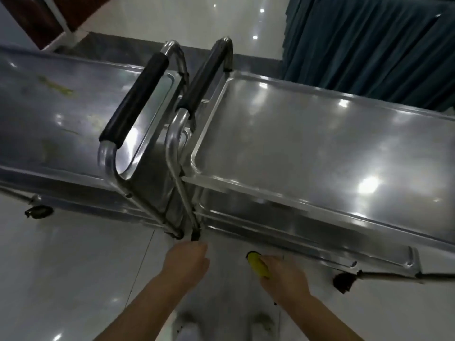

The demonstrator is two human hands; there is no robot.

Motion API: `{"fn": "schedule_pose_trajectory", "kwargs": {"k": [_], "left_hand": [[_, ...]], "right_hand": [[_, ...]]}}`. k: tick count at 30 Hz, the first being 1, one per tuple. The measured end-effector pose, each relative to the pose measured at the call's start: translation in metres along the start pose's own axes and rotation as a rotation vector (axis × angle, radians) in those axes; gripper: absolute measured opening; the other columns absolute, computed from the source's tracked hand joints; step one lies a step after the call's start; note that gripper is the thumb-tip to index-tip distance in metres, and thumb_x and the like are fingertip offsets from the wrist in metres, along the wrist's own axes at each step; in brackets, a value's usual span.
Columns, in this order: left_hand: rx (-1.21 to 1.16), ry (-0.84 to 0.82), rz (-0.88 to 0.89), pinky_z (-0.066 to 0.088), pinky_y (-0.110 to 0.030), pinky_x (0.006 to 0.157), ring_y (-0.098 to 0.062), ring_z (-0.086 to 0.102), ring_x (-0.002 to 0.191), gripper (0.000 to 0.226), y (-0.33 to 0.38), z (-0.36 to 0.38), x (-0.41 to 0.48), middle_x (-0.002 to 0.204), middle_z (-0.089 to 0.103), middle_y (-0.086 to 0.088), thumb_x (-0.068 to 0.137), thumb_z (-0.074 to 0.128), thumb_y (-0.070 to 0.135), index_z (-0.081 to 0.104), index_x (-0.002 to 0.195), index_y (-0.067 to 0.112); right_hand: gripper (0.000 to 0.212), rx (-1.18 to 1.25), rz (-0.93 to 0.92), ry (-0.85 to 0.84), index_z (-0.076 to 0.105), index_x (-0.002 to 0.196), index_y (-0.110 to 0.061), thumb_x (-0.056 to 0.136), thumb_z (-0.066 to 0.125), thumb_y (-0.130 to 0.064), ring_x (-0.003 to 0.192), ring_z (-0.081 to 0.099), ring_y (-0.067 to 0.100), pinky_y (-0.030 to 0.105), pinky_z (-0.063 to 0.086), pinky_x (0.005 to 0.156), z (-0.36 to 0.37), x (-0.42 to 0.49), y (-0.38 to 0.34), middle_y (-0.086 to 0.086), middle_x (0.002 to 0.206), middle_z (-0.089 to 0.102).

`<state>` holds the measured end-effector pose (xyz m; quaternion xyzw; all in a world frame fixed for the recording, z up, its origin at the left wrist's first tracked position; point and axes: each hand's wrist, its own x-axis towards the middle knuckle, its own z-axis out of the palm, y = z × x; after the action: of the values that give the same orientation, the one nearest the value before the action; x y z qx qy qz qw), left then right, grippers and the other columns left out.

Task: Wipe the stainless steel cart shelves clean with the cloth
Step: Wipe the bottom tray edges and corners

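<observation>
The right hand [283,279] is gripping the yellow cloth [258,265], with its fingers curled round it. It is down low, just in front of the right cart's [320,148] front edge, likely getting ready to wipe. The left hand [188,263] is hanging near where the two carts are meeting, fingers loosely curled and holding nothing. The left cart [61,114] is showing yellow smears on top, so it probably needs wiping.
</observation>
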<state>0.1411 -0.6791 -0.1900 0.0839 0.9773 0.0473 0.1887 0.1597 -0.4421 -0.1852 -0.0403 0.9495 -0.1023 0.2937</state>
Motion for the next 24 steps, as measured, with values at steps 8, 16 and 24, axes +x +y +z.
{"fn": "schedule_pose_trajectory", "kwargs": {"k": [8, 16, 24], "left_hand": [[0.041, -0.069, 0.060, 0.015, -0.017, 0.043, -0.005, 0.060, 0.065, 0.020, -0.043, 0.127, 0.078, 0.071, 0.060, 0.009, 0.070, 0.075, 0.039, 0.067, 0.079, 0.023], [-0.025, -0.136, -0.008, 0.036, -0.023, 0.091, -0.017, 0.048, 0.119, 0.053, -0.097, 0.299, 0.154, 0.132, 0.052, -0.002, 0.095, 0.021, 0.042, 0.047, 0.132, 0.015], [-0.066, -0.013, -0.088, 0.037, -0.016, 0.082, -0.018, 0.057, 0.110, 0.034, -0.153, 0.388, 0.191, 0.121, 0.061, -0.002, 0.100, 0.038, 0.033, 0.061, 0.116, 0.014]], "right_hand": [[0.041, 0.169, 0.057, -0.152, 0.046, 0.135, -0.029, 0.099, 0.037, -0.045, 0.114, 0.054, 0.017, 0.028, 0.042, 0.094, 0.145, 0.120, -0.009, -0.003, 0.128, 0.055], [0.036, 0.469, 0.076, 0.127, 0.049, 0.135, -0.021, 0.102, 0.041, -0.032, 0.117, 0.052, 0.024, 0.029, 0.041, 0.096, 0.253, 0.245, -0.029, 0.006, 0.130, 0.055], [0.056, 0.110, -0.215, 0.331, 0.070, 0.112, -0.017, 0.059, 0.088, -0.022, 0.090, 0.066, 0.031, 0.042, 0.057, 0.074, 0.373, 0.413, -0.070, 0.012, 0.108, 0.066]]}}
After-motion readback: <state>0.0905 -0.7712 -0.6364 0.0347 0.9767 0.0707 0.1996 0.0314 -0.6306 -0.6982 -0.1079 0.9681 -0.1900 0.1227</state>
